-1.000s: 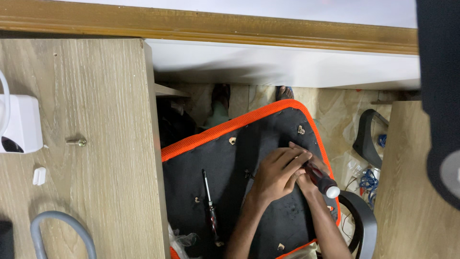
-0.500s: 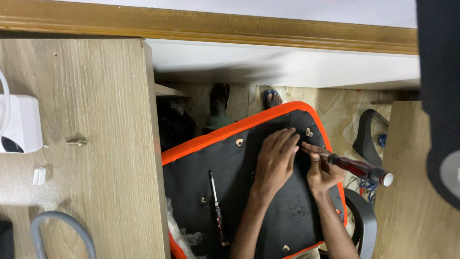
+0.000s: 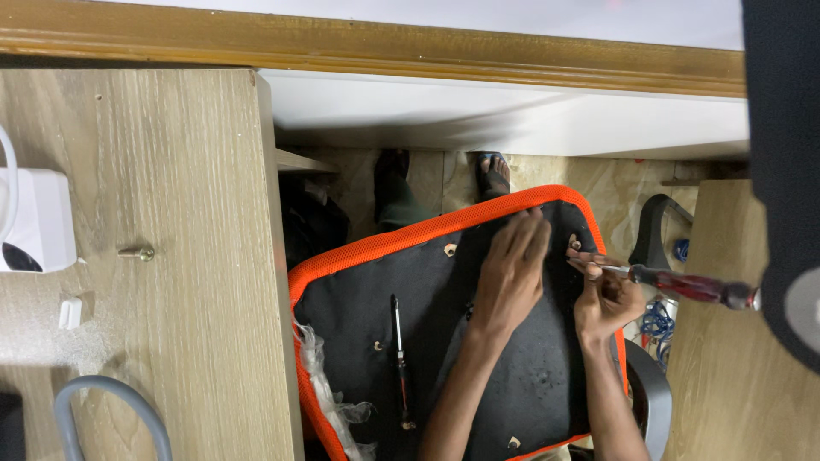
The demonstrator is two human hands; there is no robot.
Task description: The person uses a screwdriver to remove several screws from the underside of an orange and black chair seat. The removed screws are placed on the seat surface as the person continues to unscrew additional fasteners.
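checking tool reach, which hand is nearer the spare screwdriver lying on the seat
Left. The left hand rests flat just right of the spare screwdriver; the right hand is farther right, holding the red-handled screwdriver.

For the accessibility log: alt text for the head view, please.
A left hand lies flat on the black underside of an orange-edged chair seat while the right hand holds a red-handled screwdriver at a hole near its edge. A second screwdriver lies on the seat, between wooden desks.

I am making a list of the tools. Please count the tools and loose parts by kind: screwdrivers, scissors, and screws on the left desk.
Screwdrivers: 2 (one in right hand at, one on seat at)
Scissors: 1
Screws: 1
Total: 4
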